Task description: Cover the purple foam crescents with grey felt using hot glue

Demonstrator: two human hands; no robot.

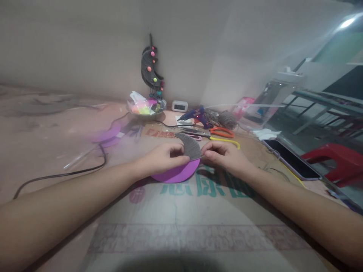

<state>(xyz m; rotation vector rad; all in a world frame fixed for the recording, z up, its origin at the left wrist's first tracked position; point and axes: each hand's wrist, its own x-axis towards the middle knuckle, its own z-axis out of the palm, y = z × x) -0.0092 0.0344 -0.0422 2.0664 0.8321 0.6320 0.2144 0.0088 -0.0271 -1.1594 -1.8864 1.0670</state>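
Observation:
A purple crescent [177, 174] is partly covered by rows of grey yarn [190, 146] laid side by side, its lower part bare. My left hand [163, 158] grips it from the left, thumb on the front. At the right edge of the crescent, my right hand [224, 154] is closed in a pinch on the yarn end, of which only a short bit shows. Just behind lie scissors with orange handles [222, 132], a yellow-handled tool [225, 141] and a small pink-handled one [195, 138].
A blue glue gun [198, 116] rests by a grey yarn ball [227, 119] and a small clock [179, 106]. A finished-looking grey crescent with pompoms [147, 68] hangs above a bowl [146, 114]. A phone [292, 158] lies right; a black cable [65, 174] crosses the left.

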